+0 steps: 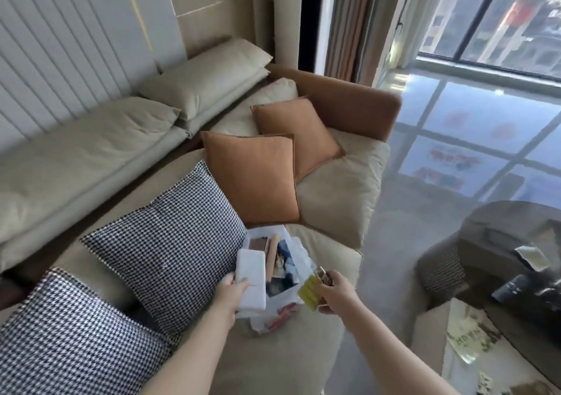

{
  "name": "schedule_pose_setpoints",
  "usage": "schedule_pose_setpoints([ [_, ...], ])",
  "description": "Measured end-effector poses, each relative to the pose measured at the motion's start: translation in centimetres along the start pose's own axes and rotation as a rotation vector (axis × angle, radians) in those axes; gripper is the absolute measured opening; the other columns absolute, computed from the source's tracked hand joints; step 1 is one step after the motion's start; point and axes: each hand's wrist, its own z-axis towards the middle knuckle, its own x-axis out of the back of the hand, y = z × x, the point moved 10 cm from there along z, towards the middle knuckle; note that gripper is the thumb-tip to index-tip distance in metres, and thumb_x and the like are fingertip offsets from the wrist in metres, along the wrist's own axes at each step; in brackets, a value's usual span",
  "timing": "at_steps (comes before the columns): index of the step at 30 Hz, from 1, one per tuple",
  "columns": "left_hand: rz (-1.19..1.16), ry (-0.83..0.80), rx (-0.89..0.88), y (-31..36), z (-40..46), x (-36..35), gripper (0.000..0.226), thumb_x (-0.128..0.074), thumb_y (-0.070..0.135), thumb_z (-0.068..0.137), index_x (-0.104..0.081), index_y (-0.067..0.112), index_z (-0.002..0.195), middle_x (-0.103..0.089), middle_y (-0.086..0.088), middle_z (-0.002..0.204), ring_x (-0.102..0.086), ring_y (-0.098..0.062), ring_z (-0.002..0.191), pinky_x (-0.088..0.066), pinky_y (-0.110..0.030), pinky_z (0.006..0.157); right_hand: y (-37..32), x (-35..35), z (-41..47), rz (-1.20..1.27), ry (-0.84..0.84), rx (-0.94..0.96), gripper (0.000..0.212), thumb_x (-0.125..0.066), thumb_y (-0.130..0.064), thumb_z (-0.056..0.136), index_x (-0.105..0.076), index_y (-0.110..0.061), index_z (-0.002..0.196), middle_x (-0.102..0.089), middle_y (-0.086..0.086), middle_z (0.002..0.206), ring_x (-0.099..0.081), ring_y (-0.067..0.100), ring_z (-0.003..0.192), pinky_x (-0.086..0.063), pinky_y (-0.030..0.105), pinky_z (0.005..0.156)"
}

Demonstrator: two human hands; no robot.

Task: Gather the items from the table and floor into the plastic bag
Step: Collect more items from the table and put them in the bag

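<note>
Gripping a flat white box [251,278] by its near end, the left hand [229,296] holds it over the left side of the plastic bag [280,279], thumb on top and fingers curled beneath. The right hand [335,291] pinches a small yellow packet [309,293] together with something darker that is too blurred to make out, holding them at the bag's right edge. The bag sits open between the two hands on the beige sofa [334,197], already holding a jumble of papers, a pale stick-like object and blue-and-white pieces.

Just left of the left hand lies a black-and-white houndstooth cushion [170,243], with a second houndstooth cushion [69,334] nearer the person beside the left forearm. Beyond the bag, two orange cushions [258,179] lean one behind the other.

Right of the right hand, across a stretch of glossy floor [425,227], stands a dark round table [516,237] with blurred items on it, and printed papers [467,337] lie below it.
</note>
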Motion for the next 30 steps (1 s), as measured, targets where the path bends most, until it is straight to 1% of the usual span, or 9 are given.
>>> schedule_pose_setpoints([
  [3,-0.004,0.041,0.044,0.1,2.2,1.3,0.039,-0.048,0.005,0.096,-0.044,0.005,0.135,-0.059,-0.016,0.112,-0.058,-0.028,0.088,-0.049,-0.031,0.062,-2.5,-1.8,3.3,-0.063,-0.051,0.034,0.018,-0.050,-0.004,0.089,-0.055,-0.003,0.107,-0.051,0.004,0.070,-0.052,0.013,0.050,-0.045,0.025,0.046],
  [7,0.014,0.057,0.147,-0.7,5.4,1.2,0.046,-0.048,-0.001,0.092,-0.042,0.009,0.137,-0.059,-0.016,0.120,-0.059,-0.033,0.103,-0.053,-0.046,0.085,-4.1,-3.2,8.7,-0.329,-0.047,0.042,0.018,-0.054,-0.015,0.087,-0.057,-0.016,0.105,-0.062,0.007,0.089,-0.062,0.028,0.080,-0.054,0.040,0.074],
  [12,0.081,0.077,0.259,-2.2,10.2,-0.8,0.053,-0.055,-0.002,0.087,-0.041,0.008,0.137,-0.059,-0.014,0.123,-0.058,-0.032,0.109,-0.049,-0.049,0.096,-4.4,-6.0,14.8,-0.646,-0.121,0.087,0.018,-0.051,-0.024,0.087,-0.054,-0.012,0.100,-0.061,0.006,0.091,-0.058,0.024,0.083,-0.049,0.032,0.071],
  [17,0.180,0.072,0.372,-6.2,13.4,-3.3,0.045,-0.058,0.010,0.087,-0.050,0.013,0.131,-0.062,-0.007,0.113,-0.059,-0.028,0.104,-0.052,-0.041,0.091,-2.2,-9.5,19.3,-0.872,-0.253,0.136,0.014,-0.047,-0.012,0.083,-0.051,-0.013,0.096,-0.057,0.003,0.092,-0.053,0.023,0.087,-0.046,0.029,0.071],
  [20,0.252,0.059,0.455,-8.9,14.3,-4.1,0.040,-0.055,0.013,0.089,-0.050,0.013,0.129,-0.059,-0.008,0.114,-0.056,-0.029,0.106,-0.050,-0.044,0.094,-0.3,-11.6,20.4,-0.966,-0.364,0.130,0.035,-0.042,-0.006,0.081,-0.047,-0.011,0.115,-0.058,0.007,0.102,-0.055,0.024,0.093,-0.047,0.031,0.074],
  [23,0.236,0.050,0.512,-11.1,15.2,-4.7,0.040,-0.054,0.010,0.090,-0.051,0.010,0.130,-0.060,-0.012,0.118,-0.057,-0.031,0.109,-0.049,-0.046,0.096,1.2,-13.2,21.4,-1.006,-0.423,0.152,0.038,-0.045,-0.008,0.083,-0.044,-0.009,0.121,-0.053,0.002,0.090,-0.052,0.020,0.082,-0.050,0.033,0.071],
  [25,0.206,0.053,0.530,-11.9,15.7,-4.6,0.039,-0.052,0.006,0.091,-0.050,0.010,0.129,-0.061,-0.013,0.117,-0.058,-0.031,0.108,-0.050,-0.042,0.093,1.7,-13.7,21.8,-0.987,-0.443,0.143,0.042,-0.047,-0.009,0.086,-0.041,-0.013,0.128,-0.055,0.002,0.096,-0.054,0.020,0.086,-0.050,0.033,0.073],
  [28,0.106,0.101,0.526,-12.0,16.0,-4.1,0.035,-0.043,-0.003,0.091,-0.054,0.013,0.121,-0.063,-0.014,0.101,-0.061,-0.029,0.092,-0.050,-0.037,0.083,2.0,-13.7,22.0,-0.929,-0.441,0.100,0.058,-0.045,-0.003,0.086,-0.034,-0.018,0.140,-0.059,0.004,0.107,-0.058,0.020,0.092,-0.051,0.031,0.075],
  [30,0.053,0.123,0.513,-11.3,16.0,-3.8,0.038,-0.044,-0.002,0.092,-0.054,0.015,0.125,-0.064,-0.014,0.106,-0.062,-0.025,0.085,-0.052,-0.035,0.079,1.7,-13.5,21.9,-0.925,-0.433,0.088,0.057,-0.043,-0.003,0.087,-0.034,-0.018,0.141,-0.059,0.004,0.106,-0.057,0.019,0.089,-0.052,0.031,0.075],
])
